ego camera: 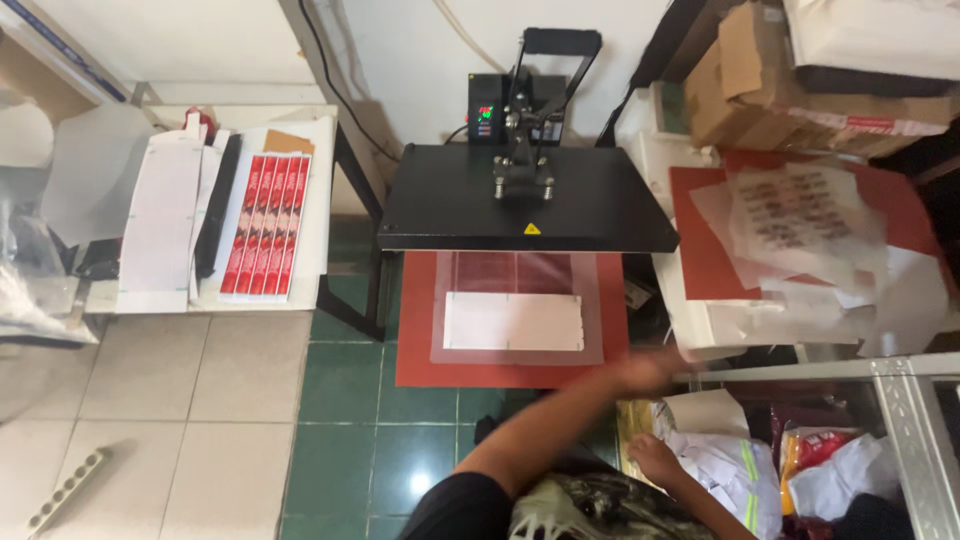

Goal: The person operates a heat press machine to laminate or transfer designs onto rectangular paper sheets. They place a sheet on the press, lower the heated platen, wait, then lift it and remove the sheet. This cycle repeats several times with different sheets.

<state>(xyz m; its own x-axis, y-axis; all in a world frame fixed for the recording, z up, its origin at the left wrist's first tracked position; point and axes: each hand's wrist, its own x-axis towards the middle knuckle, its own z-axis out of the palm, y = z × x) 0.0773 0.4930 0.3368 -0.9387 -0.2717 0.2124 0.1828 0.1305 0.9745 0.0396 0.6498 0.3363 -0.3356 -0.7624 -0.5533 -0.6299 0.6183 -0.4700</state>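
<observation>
Even, soft indoor light, moderately bright. Mild glare on clear film (517, 307) under press plate (527, 198). Left hand (650, 371) motion-blurred; rest sharp. Wide-angle bowing at frame edges. Shadows faint, darkest beneath press.

Blur and cut-offs

My left hand (655, 372) is smeared by motion, so I can't read its fingers; my right hand (655, 458) sinks partly into the white garments (735, 470), and the bottom edge crops them.
</observation>
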